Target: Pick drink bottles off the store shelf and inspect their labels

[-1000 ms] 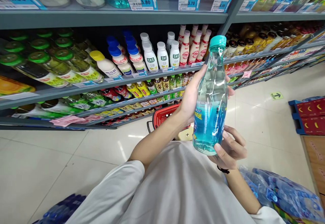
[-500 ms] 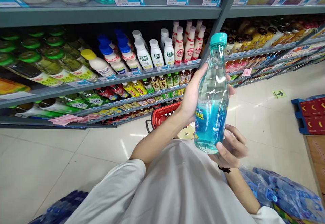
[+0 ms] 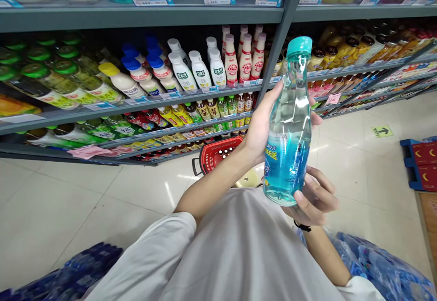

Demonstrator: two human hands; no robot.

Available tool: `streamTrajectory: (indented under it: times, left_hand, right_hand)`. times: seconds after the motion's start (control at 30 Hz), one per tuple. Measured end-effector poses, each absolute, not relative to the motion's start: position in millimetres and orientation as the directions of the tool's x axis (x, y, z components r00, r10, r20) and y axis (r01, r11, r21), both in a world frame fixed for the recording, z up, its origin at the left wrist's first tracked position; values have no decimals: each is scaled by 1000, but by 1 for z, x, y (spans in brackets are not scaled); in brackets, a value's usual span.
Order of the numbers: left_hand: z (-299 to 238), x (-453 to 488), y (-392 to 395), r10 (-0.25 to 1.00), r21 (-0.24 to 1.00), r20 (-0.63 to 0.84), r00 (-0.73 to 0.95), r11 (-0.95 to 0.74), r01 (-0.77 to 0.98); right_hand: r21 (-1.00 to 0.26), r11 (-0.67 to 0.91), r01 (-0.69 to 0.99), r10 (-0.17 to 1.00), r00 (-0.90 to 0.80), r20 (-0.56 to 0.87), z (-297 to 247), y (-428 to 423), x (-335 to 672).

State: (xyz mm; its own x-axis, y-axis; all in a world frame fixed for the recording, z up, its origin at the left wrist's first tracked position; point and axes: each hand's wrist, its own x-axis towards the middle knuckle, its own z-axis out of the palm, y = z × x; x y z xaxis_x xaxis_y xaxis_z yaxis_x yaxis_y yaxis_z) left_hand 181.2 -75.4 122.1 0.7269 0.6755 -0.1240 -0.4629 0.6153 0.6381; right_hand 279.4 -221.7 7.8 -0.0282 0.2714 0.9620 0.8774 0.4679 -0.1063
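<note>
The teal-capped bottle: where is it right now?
In the head view, right of centre, the teal-capped bottle is gripped by the left hand, with the right hand at its lower end.

We hold a clear drink bottle (image 3: 289,125) near upright, its top leaning slightly right; a turquoise cap (image 3: 299,47) closes it, and yellow lettering marks its blue label (image 3: 285,160).

Between the left hand (image 3: 257,130) and right hand (image 3: 316,201), a smooth, glossy plastic-looking bottle (image 3: 289,155); behind them, a matt cloth shirt (image 3: 246,246); beyond, smooth metal-looking shelves (image 3: 136,17) and shiny floor (image 3: 64,201).
</note>
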Motion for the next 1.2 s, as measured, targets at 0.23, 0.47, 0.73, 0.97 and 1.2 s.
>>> streamTrajectory:
  times: [0.23,0.47,0.73,0.97,1.2]
  left_hand:
    - [130,209,-87,694,707,-79,715,545,-451]
    - [137,234,-106,801,789,-41,597,392,-472]
    - [141,257,-122,727,696,-5,686,496,-520]
    - [146,279,-137,749,679,-33,662,503,-536]
    - [141,300,-145,738,647,4,675,512,-564]
  right_hand:
    - [-77,491,868,191,-21,981,12,-227,308]
    - [-27,488,873,147,-52,988,14,-237,330]
    - [-17,457,889,130,-47,990,11,-247,354]
    - [14,453,892,16,-24,1000,11,-249,382]
    - [37,484,875,-120,25,992,7,-242,402]
